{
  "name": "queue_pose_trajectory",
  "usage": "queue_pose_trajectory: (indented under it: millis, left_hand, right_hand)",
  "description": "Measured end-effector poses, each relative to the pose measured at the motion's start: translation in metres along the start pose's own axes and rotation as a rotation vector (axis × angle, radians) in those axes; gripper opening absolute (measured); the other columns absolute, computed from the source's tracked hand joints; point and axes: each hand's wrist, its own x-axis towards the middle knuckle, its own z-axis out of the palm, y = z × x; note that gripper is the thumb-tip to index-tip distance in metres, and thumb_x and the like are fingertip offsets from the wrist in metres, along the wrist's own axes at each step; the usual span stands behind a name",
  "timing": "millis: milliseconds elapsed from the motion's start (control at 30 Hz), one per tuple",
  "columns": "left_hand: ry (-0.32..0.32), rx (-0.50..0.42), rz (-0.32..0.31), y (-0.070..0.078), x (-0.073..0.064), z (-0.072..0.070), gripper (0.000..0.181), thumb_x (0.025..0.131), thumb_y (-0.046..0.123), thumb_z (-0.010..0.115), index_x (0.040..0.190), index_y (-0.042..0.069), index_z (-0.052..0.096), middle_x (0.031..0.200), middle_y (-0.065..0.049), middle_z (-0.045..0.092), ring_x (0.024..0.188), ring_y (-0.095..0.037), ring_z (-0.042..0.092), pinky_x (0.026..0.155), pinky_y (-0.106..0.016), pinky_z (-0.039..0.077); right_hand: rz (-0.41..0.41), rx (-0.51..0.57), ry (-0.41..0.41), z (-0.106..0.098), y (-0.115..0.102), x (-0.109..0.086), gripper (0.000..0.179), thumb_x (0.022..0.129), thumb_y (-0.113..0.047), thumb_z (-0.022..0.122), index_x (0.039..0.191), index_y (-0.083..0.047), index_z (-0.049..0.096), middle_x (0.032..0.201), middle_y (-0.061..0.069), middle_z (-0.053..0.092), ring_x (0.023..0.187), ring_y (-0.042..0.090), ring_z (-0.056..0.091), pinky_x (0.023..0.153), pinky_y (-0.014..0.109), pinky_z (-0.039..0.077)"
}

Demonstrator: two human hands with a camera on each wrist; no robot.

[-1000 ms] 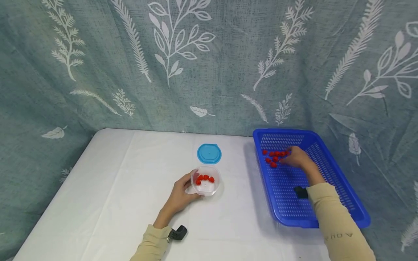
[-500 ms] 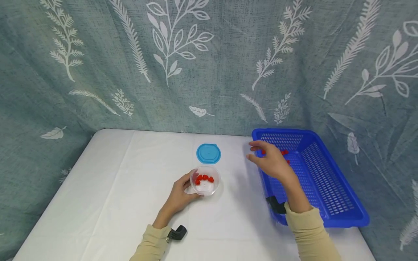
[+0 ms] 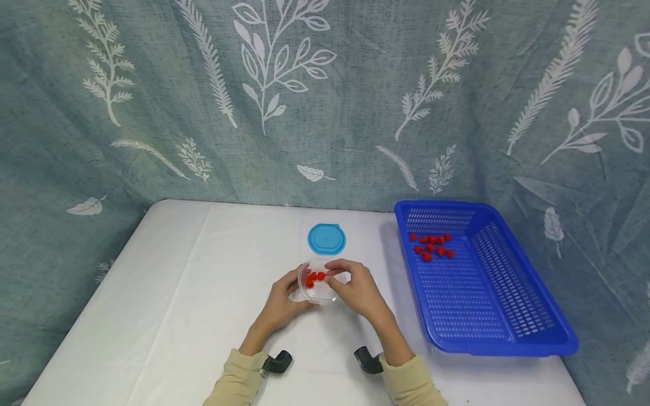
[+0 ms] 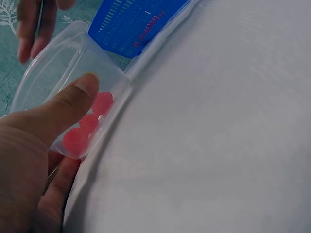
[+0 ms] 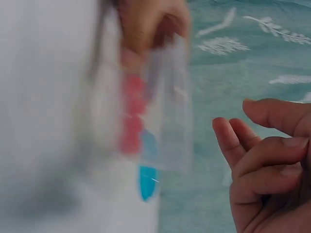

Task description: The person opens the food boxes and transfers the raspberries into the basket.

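Observation:
My left hand (image 3: 281, 296) grips a clear plastic tub (image 4: 107, 68) on the white table, thumb across its wall. Several small red raspberries (image 4: 75, 141) sit inside, along one side in the head view. My right hand (image 3: 358, 287) is over the tub's right rim, partly covering the tub's inside in the head view. The right wrist view shows the right hand's thumb (image 5: 272, 114) and fingers apart, with nothing between them. A round blue lid (image 3: 326, 239) lies flat on the table just behind the tub.
A blue perforated basket (image 3: 467, 304) stands at the table's right side, with several raspberries (image 3: 429, 247) towards its far left corner. A patterned green curtain (image 3: 350, 101) hangs behind the table. Bare white tabletop (image 3: 203, 293) extends left of the tub.
My right hand has left the basket and moved left to the tub, uncovering more raspberries in the basket. My left hand and the tub have stayed in place.

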Motion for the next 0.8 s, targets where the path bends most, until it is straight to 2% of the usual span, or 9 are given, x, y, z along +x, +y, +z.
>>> queue_pose_trajectory:
  millis: [167,367,600,800]
  left_hand:
    - [-0.005,0.005,0.015,0.001,-0.001,-0.001,0.087,0.074,0.003,0.089,0.151,0.007,0.048,0.148,-0.016,0.055,0.138,-0.032,0.052,0.111,-0.032,0.046]
    - [0.000,0.021,0.005,0.000,0.000,-0.002,0.087,0.073,0.003,0.090,0.150,0.005,0.049,0.147,-0.016,0.056,0.138,-0.031,0.052,0.111,-0.031,0.047]
    - [0.009,-0.003,0.014,0.003,-0.001,-0.002,0.086,0.072,-0.003,0.088,0.149,0.000,0.049,0.147,-0.022,0.054,0.138,-0.036,0.051,0.111,-0.040,0.046]
    - [-0.004,-0.012,0.021,0.002,0.001,-0.002,0.087,0.073,0.001,0.090,0.149,0.002,0.048,0.147,-0.019,0.054,0.138,-0.035,0.051,0.111,-0.037,0.047]
  right_hand:
    - [0.021,-0.049,0.011,0.023,0.012,0.001,0.020,0.094,-0.009,0.069,0.113,-0.003,0.074,0.099,0.004,0.073,0.098,0.024,0.063,0.085,0.043,0.053]
    - [0.023,-0.142,-0.005,0.027,0.014,0.004,0.023,0.097,-0.007,0.064,0.118,-0.006,0.073,0.115,0.010,0.075,0.116,0.031,0.065,0.099,0.055,0.053]
    - [0.007,-0.268,-0.070,0.036,0.022,0.006,0.036,0.099,-0.008,0.062,0.134,-0.002,0.064,0.129,0.017,0.068,0.117,0.034,0.065,0.101,0.054,0.054]
    - [-0.041,-0.351,-0.104,0.035,0.020,0.008,0.038,0.100,-0.009,0.061,0.136,0.003,0.061,0.129,0.018,0.065,0.122,0.036,0.063,0.103,0.053,0.053]
